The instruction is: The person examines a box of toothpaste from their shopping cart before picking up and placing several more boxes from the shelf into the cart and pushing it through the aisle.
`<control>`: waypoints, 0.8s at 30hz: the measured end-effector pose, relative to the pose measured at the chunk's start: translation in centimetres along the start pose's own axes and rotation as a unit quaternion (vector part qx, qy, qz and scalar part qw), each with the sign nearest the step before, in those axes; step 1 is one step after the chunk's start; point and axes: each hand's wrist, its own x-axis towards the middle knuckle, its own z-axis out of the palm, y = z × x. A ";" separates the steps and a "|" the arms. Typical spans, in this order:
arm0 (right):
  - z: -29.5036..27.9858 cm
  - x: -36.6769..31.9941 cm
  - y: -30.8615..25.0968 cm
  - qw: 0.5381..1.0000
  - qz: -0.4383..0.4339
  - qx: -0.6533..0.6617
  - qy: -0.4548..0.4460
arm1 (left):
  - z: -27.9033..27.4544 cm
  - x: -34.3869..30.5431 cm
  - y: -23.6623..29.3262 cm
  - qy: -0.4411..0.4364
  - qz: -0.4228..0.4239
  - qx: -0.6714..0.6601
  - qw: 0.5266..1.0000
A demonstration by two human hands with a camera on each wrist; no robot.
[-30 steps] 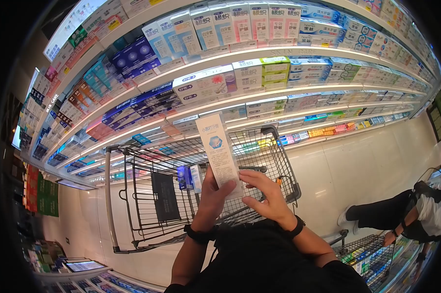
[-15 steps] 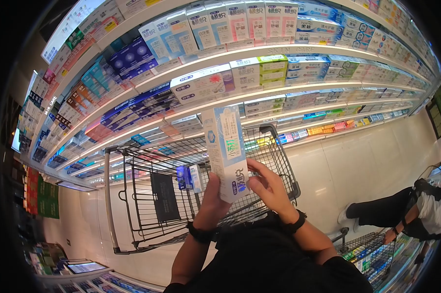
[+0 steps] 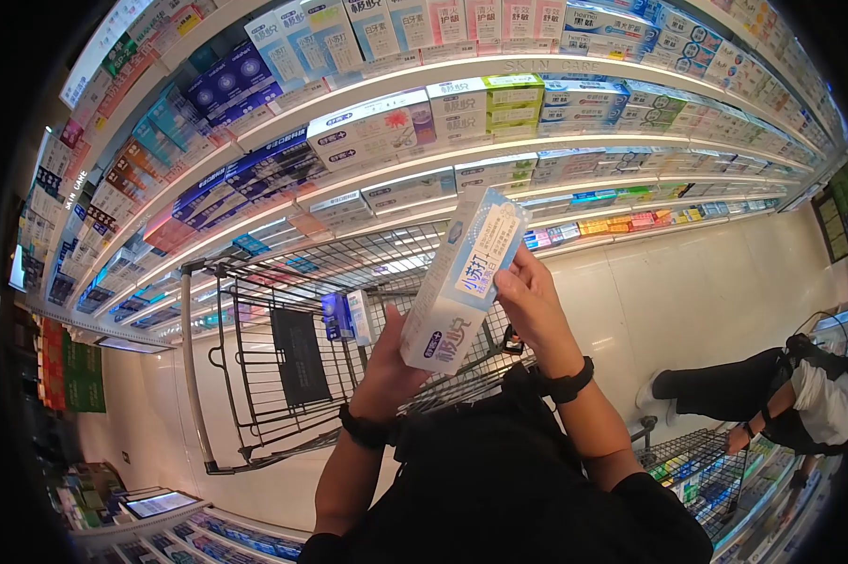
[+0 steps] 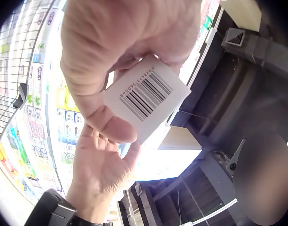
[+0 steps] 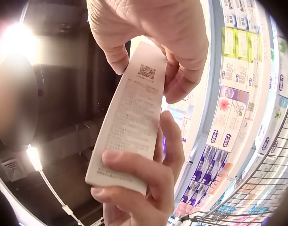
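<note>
A white and light-blue box [image 3: 466, 282] is held tilted between both hands, above the cart. My left hand [image 3: 391, 368] grips its lower end; in the left wrist view the left hand [image 4: 120, 56] curls round the end panel, which bears a barcode. My right hand [image 3: 536, 305] pinches the upper right side with thumb and fingers. In the right wrist view the right hand [image 5: 156, 42] holds the end near a QR code on the box [image 5: 132, 117], with fine print down that face.
The black wire cart [image 3: 297, 357] stands in front, holding a blue box [image 3: 336, 317] and a white box [image 3: 359, 318] upright. Shelves [image 3: 367, 103] of boxed goods curve beyond it. Another person [image 3: 771, 399] in dark trousers stands at the right with a second cart [image 3: 701, 470].
The box has turned from its printed side to its blue front and now leans to the right. My right hand has moved up its side and grips it. The view has shifted slightly.
</note>
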 end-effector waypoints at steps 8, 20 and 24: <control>-1.4 -0.9 -1.1 0.994 -0.039 0.030 0.099 | -3.8 0.0 1.2 -0.004 0.037 -0.062 0.997; -2.7 -1.9 0.1 0.990 0.006 -0.057 0.125 | -2.4 0.1 2.5 0.032 0.124 0.070 0.989; -2.6 -1.9 -0.1 0.990 0.008 -0.067 0.121 | -1.7 -0.1 2.4 0.073 0.134 0.111 0.982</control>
